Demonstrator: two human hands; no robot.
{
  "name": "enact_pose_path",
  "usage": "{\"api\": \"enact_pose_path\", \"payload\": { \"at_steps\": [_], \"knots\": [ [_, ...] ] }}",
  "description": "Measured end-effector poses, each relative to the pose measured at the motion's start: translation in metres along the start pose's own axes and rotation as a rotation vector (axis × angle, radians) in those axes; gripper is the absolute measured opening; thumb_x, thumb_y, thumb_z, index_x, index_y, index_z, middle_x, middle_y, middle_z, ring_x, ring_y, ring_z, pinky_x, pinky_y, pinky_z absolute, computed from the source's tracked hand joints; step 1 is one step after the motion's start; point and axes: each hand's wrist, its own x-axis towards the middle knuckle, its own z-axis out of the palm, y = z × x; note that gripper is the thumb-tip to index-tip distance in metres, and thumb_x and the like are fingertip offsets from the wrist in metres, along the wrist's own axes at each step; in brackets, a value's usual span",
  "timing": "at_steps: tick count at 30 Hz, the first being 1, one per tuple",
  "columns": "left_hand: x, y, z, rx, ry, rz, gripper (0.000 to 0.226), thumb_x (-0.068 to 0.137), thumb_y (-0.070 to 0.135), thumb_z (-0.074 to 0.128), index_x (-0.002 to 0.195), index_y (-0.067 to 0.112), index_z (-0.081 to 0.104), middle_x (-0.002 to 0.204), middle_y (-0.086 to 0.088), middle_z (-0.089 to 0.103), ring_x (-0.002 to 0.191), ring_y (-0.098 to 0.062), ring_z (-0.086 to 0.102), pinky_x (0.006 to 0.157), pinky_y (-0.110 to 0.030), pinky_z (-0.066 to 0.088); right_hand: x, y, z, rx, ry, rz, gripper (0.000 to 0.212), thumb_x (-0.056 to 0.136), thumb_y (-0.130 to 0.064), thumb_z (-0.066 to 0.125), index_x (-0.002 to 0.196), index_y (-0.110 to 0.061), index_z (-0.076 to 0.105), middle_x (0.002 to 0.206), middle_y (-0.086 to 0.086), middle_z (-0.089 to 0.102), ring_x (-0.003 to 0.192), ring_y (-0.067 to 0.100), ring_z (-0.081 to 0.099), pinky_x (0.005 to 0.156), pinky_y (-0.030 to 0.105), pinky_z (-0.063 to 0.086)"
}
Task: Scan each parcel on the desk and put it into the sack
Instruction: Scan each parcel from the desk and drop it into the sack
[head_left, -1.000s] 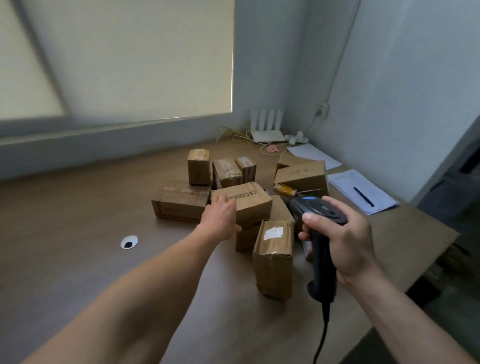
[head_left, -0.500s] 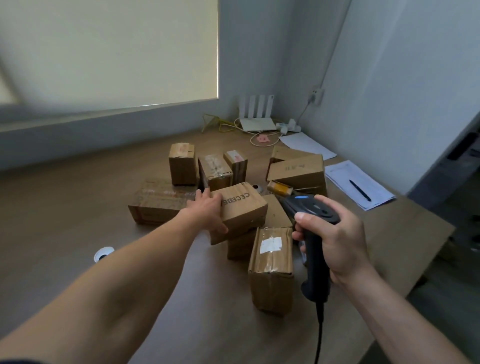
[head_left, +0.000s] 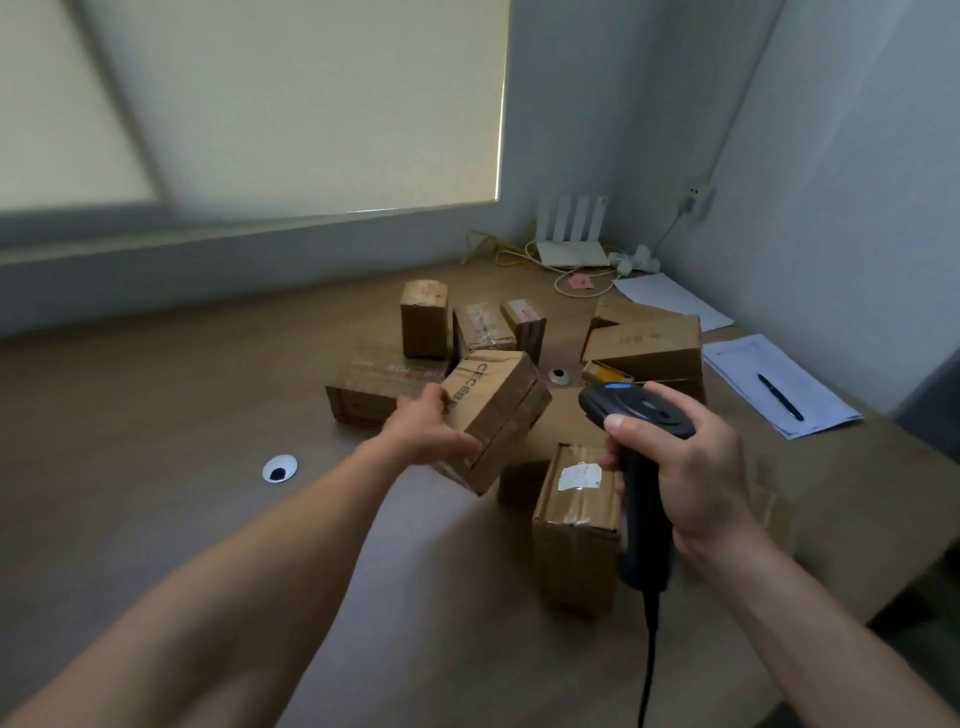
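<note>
Centrally, left hand (head_left: 422, 431) grips a tilted parcel (head_left: 498, 410) above the desk (head_left: 156, 415); right hand (head_left: 691, 467) clasps the scanner (head_left: 636, 411), near right. Other parcels (head_left: 576, 525) crowd around; papers (head_left: 743, 358) with a pen (head_left: 779, 397) far right.

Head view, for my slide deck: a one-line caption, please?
Left hand holds a tilted brown cardboard parcel; right hand grips a black handheld scanner over the wooden desk.
</note>
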Motion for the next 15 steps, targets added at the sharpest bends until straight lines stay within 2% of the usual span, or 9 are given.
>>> {"api": "enact_pose_path", "payload": {
  "at_steps": [3, 7, 10, 12, 15],
  "knots": [
    [-0.041, -0.029, -0.009, -0.073, -0.019, -0.078, 0.105, 0.048, 0.059, 0.086, 0.136, 0.032, 0.037, 0.128, -0.003, 0.050, 0.110, -0.024, 0.058, 0.090, -0.043, 0.059, -0.015, -0.004, 0.006, 0.024, -0.071, -0.010, 0.053, 0.087, -0.017, 0.074, 0.136, -0.020, 0.053, 0.092, 0.016, 0.071, 0.081, 0.031, 0.071, 0.062, 0.036, 0.055],
    [-0.118, -0.071, -0.003, -0.094, 0.006, -0.206, 0.085, 0.061, 0.049, 0.089, 0.130, 0.028, 0.044, 0.124, 0.000, 0.057, 0.111, -0.022, 0.059, 0.097, -0.043, 0.055, -0.046, -0.009, 0.016, 0.083, -0.182, -0.006, 0.060, 0.086, -0.015, 0.074, 0.141, -0.019, 0.049, 0.095, 0.016, 0.071, 0.084, 0.033, 0.071, 0.065, 0.036, 0.056],
    [-0.183, -0.100, 0.013, -0.092, -0.004, -0.330, 0.071, 0.069, 0.046, 0.086, 0.124, 0.028, 0.046, 0.118, 0.000, 0.058, 0.110, -0.022, 0.059, 0.098, -0.043, 0.054, -0.077, -0.004, 0.024, 0.096, -0.258, -0.001, 0.057, 0.083, -0.020, 0.078, 0.135, -0.022, 0.053, 0.094, 0.014, 0.072, 0.079, 0.032, 0.072, 0.062, 0.038, 0.056],
    [-0.225, -0.119, 0.029, -0.201, -0.029, -0.420, 0.065, 0.073, 0.043, 0.085, 0.124, 0.023, 0.051, 0.117, -0.003, 0.060, 0.106, -0.024, 0.064, 0.089, -0.043, 0.059, -0.097, 0.002, 0.028, 0.105, -0.321, 0.005, 0.054, 0.081, -0.024, 0.080, 0.129, -0.020, 0.057, 0.093, 0.015, 0.072, 0.077, 0.034, 0.072, 0.061, 0.038, 0.056],
    [-0.282, -0.146, 0.055, -0.320, -0.055, -0.563, 0.037, 0.087, 0.037, 0.075, 0.114, 0.014, 0.063, 0.102, -0.007, 0.069, 0.083, -0.021, 0.069, 0.065, -0.035, 0.058, -0.129, 0.011, 0.033, 0.114, -0.377, 0.041, 0.059, 0.083, -0.017, 0.078, 0.136, -0.022, 0.052, 0.098, 0.016, 0.071, 0.077, 0.030, 0.072, 0.060, 0.036, 0.057]
  ]
}}
